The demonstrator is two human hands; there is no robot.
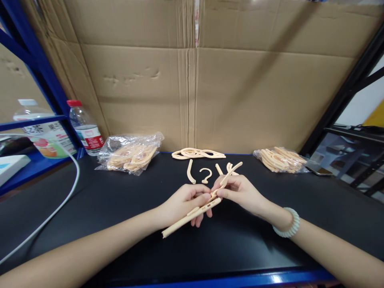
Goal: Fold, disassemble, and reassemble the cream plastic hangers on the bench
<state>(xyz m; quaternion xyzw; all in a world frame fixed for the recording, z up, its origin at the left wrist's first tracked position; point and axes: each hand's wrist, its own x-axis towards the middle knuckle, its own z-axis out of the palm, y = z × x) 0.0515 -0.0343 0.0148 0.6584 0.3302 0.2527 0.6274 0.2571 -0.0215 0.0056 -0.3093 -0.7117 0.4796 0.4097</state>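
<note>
My left hand (183, 204) is closed around a long beige plastic hanger bar (186, 218) that slants down to the left. My right hand (237, 190) pinches a thinner beige plastic piece (231, 171) whose lower end meets the bar's upper end. Both hands hover just above the black tabletop (120, 224). A loose beige hook (206, 175) shaped like a question mark and a curved beige piece (189, 171) lie just beyond my fingers. A flat pile of assembled beige hangers (196, 153) rests against the cardboard wall.
Two clear bags of beige parts sit at the back, one at the left (130, 154), one at the right (280, 160). A water bottle (85, 128) stands by the blue shelf frame (39, 60). A white cable (57, 204) crosses the left. Cardboard (192, 80) closes the back.
</note>
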